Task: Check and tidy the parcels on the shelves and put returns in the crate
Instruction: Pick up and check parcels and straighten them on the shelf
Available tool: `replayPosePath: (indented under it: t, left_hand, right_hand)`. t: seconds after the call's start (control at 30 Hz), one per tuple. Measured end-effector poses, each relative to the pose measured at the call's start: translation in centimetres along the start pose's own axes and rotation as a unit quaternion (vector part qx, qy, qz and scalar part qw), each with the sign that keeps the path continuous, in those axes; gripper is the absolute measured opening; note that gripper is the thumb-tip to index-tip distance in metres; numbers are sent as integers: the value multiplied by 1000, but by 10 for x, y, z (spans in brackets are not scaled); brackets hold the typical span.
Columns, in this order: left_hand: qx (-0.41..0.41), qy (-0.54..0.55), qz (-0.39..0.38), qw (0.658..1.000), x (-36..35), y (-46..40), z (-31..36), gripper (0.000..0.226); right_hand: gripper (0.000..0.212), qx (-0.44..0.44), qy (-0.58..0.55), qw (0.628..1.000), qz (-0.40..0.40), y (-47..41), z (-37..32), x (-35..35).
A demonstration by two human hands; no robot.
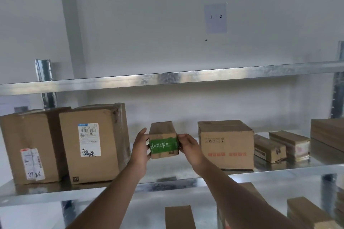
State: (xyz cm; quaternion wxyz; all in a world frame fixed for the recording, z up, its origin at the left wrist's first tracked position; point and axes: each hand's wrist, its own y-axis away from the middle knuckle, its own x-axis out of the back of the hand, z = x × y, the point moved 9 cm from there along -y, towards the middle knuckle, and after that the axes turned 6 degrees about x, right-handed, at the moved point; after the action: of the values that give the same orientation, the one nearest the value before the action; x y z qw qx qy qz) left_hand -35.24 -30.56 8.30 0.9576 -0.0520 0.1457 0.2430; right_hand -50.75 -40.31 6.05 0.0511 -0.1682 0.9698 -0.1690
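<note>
Stacked cartons (327,135): cut off by the right edge. Lower-shelf cartons (179,216): cut off by the bottom edge. Label print on large carton (89,139): too small to be read. Small box (163,140): sides partly hidden by fingers (183,136).

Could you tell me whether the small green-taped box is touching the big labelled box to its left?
Apart. The head view shows the left hand between the green-taped box and the big labelled box.

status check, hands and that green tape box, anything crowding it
Left hand and right hand grip the small green-taped box by its sides. Box over the middle shelf. Large labelled carton left, printed carton right, both apart.
</note>
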Motion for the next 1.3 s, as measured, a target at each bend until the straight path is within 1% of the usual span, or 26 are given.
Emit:
replayPosePath:
  t: [0.13, 0.2, 0.3, 0.37, 0.43, 0.47, 0.53, 0.6, 0.7, 0.8, 0.9, 1.0, 1.13, 1.3]
  left_hand:
    - [11, 31, 23, 999, 16, -10, 3, 28]
    - [21, 31, 31, 999, 20, -15, 5, 28]
    - [14, 9, 14, 1000, 17, -17, 7, 27]
    - [-2, -10, -8, 1000, 12, -17, 9, 27]
    - [-17, -25, -15, 999, 11, -17, 11, 27]
    - [-21, -31, -17, 999, 11, -18, 11, 27]
    - [-25, -48, -12, 998, 11, -20, 10, 23]
    - [-23, -65, -8, 998, 10, -20, 9, 20]
    - [-18, -81, -18, 996, 5, -20, 3, 26]
    - [-16, -103, -22, 994, 3, -20, 0, 29]
    - [-40, -131, 2, 991, 6, -21, 5, 32]
    - [-56, -92, 31, 994, 15, -29, 6, 24]
    - [-52, -66, 15, 996, 11, -25, 3, 23]
    - [-36, -65, 6, 997, 13, -26, -1, 26]
  right_hand:
    - [13, -13, -51, 998, 32, -6, -1, 4]
    - [15, -16, -105, 994, 35, -4, -1, 3]
    - [27, -18, -137, 990, 20, 0, -7, -3]
    - [37, -16, -126, 992, 15, 0, -8, -5]
    - [52, -11, -107, 994, 1, 2, -7, -8]
    - [52, -4, -93, 996, -9, 4, -7, -10]
    - [36, 7, -49, 999, -17, 8, -8, -8]
    - [38, -7, -33, 999, -8, 8, -2, -4]
    - [40, -15, -20, 1000, -15, 6, 2, -5]
    - [40, -19, -26, 999, -3, 1, 1, -3]
    - [35, -15, 8, 1000, 3, -5, -1, 0]
    - [32, -18, -9, 1000, 15, -4, -2, 3]
    - [28, -15, -64, 998, 4, 5, -13, -8]
    - [30, 3, -57, 998, -10, 7, -16, -10]
